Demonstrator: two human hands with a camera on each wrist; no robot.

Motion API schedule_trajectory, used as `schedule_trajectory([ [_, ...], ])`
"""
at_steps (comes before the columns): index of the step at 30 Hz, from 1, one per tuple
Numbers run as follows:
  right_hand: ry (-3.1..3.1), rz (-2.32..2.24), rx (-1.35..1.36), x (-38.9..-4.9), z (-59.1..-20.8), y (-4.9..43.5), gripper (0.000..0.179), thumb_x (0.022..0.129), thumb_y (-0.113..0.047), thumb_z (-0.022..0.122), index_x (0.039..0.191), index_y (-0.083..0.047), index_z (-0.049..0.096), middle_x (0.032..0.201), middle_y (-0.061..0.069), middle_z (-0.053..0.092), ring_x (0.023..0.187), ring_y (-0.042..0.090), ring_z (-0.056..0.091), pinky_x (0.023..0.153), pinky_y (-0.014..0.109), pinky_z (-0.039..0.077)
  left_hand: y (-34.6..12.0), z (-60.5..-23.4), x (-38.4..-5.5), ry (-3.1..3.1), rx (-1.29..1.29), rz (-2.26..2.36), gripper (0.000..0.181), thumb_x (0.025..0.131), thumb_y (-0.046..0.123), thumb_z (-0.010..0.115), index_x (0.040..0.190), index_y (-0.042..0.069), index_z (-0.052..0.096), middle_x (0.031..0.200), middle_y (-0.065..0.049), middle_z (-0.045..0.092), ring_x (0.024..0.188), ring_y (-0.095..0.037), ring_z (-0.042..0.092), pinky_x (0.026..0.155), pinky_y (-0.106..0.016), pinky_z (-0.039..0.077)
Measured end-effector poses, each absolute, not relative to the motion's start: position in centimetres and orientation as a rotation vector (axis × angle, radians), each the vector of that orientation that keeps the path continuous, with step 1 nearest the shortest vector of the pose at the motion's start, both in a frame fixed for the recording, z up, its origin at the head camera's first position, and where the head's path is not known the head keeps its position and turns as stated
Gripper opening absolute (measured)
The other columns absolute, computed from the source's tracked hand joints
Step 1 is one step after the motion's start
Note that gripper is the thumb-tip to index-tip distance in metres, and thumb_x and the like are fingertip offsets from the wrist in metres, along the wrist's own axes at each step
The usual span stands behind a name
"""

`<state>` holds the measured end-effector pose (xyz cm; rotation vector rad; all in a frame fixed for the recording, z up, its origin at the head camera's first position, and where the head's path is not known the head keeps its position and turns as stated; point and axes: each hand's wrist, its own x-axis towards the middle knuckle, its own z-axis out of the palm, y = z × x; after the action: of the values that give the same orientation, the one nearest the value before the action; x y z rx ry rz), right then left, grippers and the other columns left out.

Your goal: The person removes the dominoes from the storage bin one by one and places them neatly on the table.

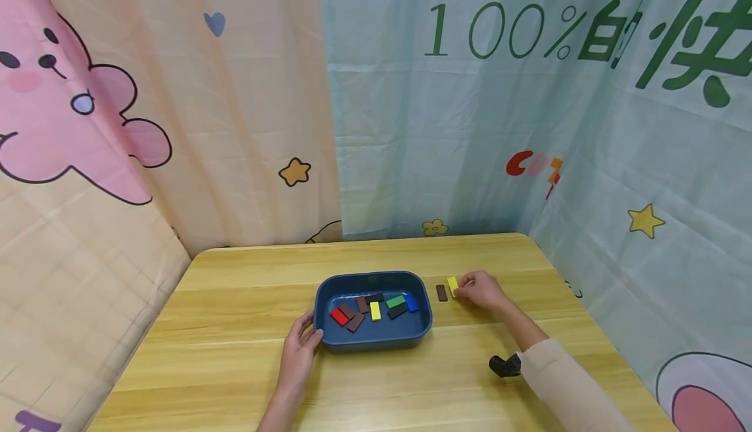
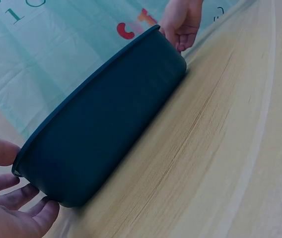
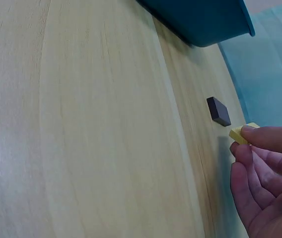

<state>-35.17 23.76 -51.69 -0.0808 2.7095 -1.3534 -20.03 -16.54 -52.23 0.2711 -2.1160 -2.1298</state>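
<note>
A dark blue plastic basin [image 1: 376, 342] stands on the table with several flat coloured blocks in it: red, brown, black, yellow, green and blue. My left hand [image 1: 299, 357] grips its left end, thumb at the rim and fingers against the outer wall, as the left wrist view shows. Right of the basin, my right hand [image 1: 483, 290] pinches a yellow block [image 3: 239, 134] between thumb and fingers. Just left of that block, a dark brown block [image 1: 442, 293] lies on the table; the right wrist view shows a gap between the two.
A black object [image 1: 504, 366], partly covered by the right sleeve [image 1: 566, 380], appears near the right forearm. The wooden table [image 1: 235, 301] has its far edge against printed curtains [image 1: 411, 125], which also hang along both sides.
</note>
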Motion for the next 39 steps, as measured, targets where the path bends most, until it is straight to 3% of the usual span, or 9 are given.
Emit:
schedule_trajectory([
  [5, 2.695, -1.379, -0.062, -34.6, -52.1, 23.5, 0.016, 0.091, -0.009, 0.08, 0.089, 0.0, 0.066, 0.073, 0.007, 0.067, 0.066, 0.018, 0.065, 0.059, 0.03, 0.058, -16.8, -52.1, -19.9, -2.113, 0.253, -2.134, 0.051, 0.107, 0.002, 0.049, 0.156, -0.005, 0.036, 0.156, -0.028, 0.037, 0.14, -0.047, 0.041, 0.112, -0.046, 0.041],
  [15, 2.794, -1.253, -0.049, -34.4, -52.0, 23.8, 0.017, 0.091, -0.014, 0.08, 0.085, -0.004, 0.068, 0.075, 0.006, 0.065, 0.066, 0.018, 0.061, 0.057, 0.029, 0.05, -16.6, -52.2, -20.0, -2.119, 0.249, -2.126, 0.049, 0.107, 0.001, 0.049, 0.154, -0.004, 0.038, 0.154, -0.027, 0.038, 0.139, -0.047, 0.042, 0.112, -0.048, 0.04],
  [22, 2.845, -1.181, -0.016, -34.0, -51.9, 23.9, 0.02, 0.09, -0.019, 0.08, 0.083, -0.006, 0.068, 0.075, 0.005, 0.063, 0.066, 0.018, 0.057, 0.056, 0.029, 0.045, -16.6, -52.3, -20.0, -2.113, 0.249, -2.12, 0.049, 0.106, 0.0, 0.049, 0.154, -0.004, 0.038, 0.154, -0.027, 0.039, 0.139, -0.046, 0.044, 0.111, -0.041, 0.044],
  [27, 2.868, -1.163, -0.026, -33.9, -51.9, 23.9, 0.019, 0.089, -0.02, 0.08, 0.082, -0.006, 0.07, 0.073, 0.004, 0.063, 0.064, 0.019, 0.056, 0.055, 0.03, 0.045, -16.6, -52.2, -19.9, -2.104, 0.241, -2.134, 0.05, 0.107, 0.001, 0.049, 0.155, -0.005, 0.037, 0.154, -0.028, 0.038, 0.139, -0.046, 0.043, 0.109, -0.035, 0.046],
  [39, 2.888, -1.133, -0.034, -33.9, -51.7, 23.8, 0.017, 0.09, -0.02, 0.08, 0.085, -0.007, 0.07, 0.073, 0.003, 0.064, 0.065, 0.018, 0.06, 0.057, 0.031, 0.048, -16.5, -52.3, -19.9, -2.105, 0.237, -2.138, 0.05, 0.106, 0.0, 0.049, 0.155, -0.006, 0.037, 0.154, -0.028, 0.038, 0.139, -0.047, 0.043, 0.108, -0.034, 0.047],
])
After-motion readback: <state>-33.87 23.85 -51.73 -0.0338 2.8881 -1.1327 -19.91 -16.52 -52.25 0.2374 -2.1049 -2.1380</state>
